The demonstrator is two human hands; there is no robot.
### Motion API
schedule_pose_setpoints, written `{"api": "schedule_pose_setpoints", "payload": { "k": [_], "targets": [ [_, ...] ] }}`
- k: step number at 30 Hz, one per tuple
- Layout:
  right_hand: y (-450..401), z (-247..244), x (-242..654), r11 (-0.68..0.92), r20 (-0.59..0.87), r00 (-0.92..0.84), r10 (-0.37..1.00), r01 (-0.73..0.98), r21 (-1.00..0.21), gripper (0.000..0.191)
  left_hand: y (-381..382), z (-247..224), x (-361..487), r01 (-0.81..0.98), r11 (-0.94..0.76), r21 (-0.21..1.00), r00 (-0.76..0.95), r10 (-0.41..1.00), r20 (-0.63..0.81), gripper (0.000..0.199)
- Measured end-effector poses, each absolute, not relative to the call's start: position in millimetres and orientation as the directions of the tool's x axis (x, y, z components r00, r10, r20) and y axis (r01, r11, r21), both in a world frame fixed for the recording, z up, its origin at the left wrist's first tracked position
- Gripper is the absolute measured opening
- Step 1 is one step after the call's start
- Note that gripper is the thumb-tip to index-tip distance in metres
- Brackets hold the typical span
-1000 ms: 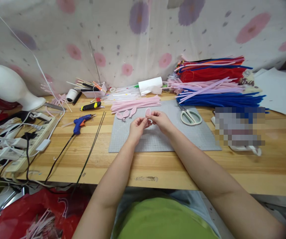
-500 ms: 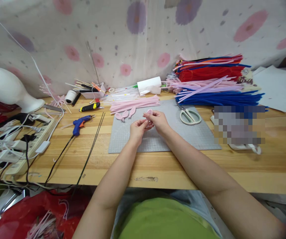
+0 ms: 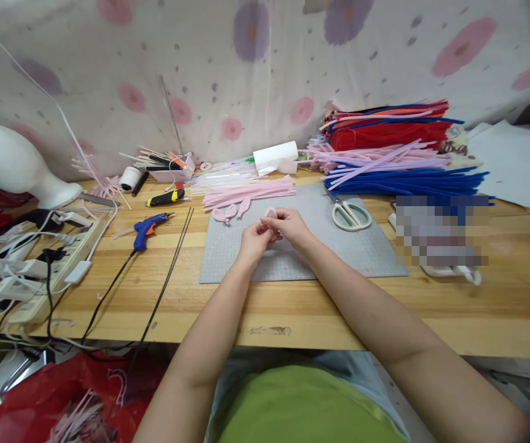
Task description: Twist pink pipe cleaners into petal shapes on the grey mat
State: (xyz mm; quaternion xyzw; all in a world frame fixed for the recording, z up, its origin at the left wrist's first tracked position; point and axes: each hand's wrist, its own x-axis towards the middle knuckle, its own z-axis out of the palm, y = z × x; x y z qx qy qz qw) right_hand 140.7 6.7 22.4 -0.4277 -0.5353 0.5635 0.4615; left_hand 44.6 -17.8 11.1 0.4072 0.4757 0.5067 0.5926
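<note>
Over the grey cutting mat, my left hand and my right hand meet, fingertips pinched together. Between them is a small pink pipe-cleaner petal, its loop poking up above the right fingers while its lower end is hidden. Both hands are closed on this petal. Just beyond, on the mat's far left corner, lie finished-looking pink petals and a single narrower petal. Behind these is a bundle of straight pink pipe cleaners. Scissors with pale green handles rest on the mat to the right.
A blue glue gun, dark thin rods and a yellow-black utility knife lie left. Further left are a cabled power strip and a white foam head. Blue pipe cleaners are stacked back right. A red bag hangs below.
My right hand has shifted slightly left and turned over the petal, so less of its loop shows. The two hands are pressed closer together.
</note>
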Motion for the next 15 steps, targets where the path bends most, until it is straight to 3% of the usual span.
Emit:
{"api": "schedule_pose_setpoints", "payload": {
  "k": [4,9,15],
  "targets": [
    [8,24,143,-0.04,-0.01,-0.251,0.968,-0.116,-0.992,0.031,-16,13,37,-0.183,0.167,0.969,0.106,0.983,-0.149,0.033],
    [17,18,152,-0.098,-0.066,-0.166,0.984,-0.193,-0.976,0.034,-13,16,24,-0.261,0.256,0.931,0.187,0.959,-0.212,0.042],
    [17,17,151,-0.085,-0.056,-0.175,0.983,-0.163,-0.983,0.036,-16,15,27,-0.221,0.266,0.938,0.228,0.949,-0.215,0.028]
  ]
}}
